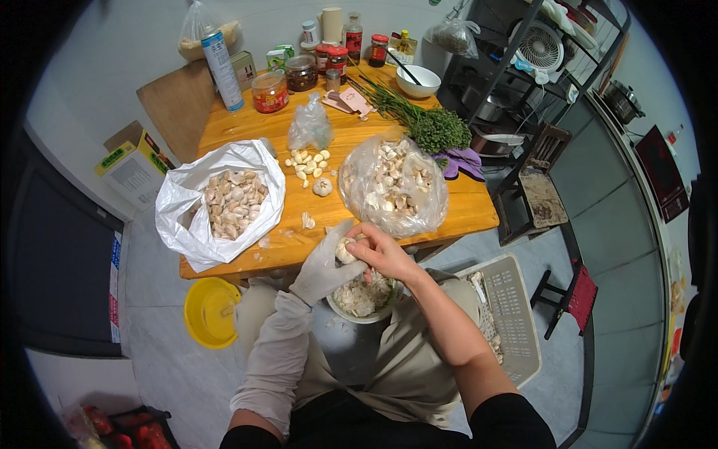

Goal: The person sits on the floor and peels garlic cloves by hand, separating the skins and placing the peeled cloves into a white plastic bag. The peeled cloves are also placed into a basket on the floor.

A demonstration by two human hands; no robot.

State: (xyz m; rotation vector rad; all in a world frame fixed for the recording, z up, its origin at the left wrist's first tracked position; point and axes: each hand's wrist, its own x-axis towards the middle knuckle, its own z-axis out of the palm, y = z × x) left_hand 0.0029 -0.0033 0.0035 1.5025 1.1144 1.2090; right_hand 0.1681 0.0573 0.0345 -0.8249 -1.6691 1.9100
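Observation:
My left hand (324, 269), in a pale fabric glove, holds a garlic bulb (344, 251) above a bowl of garlic skins (362, 296). The bare fingers of my right hand (383, 251) are closed on the same bulb from the other side. On the wooden table (314, 216), a white plastic bag (170, 202) of unpeeled garlic cloves (235, 202) lies open at the left. A clear plastic bag (359, 193) with garlic pieces stands at the right. Between them are peeled garlic cloves (307, 165), a whole garlic bulb (322, 187) and a small knotted plastic bag (310, 123).
Jars (270, 92), a spray can (222, 70), a white bowl (418, 81) and a bunch of green stems (437, 129) stand or lie farther back. A yellow basin (210, 312) is on the floor at left, a plastic basket (513, 320) and a red folding stool (580, 299) at right.

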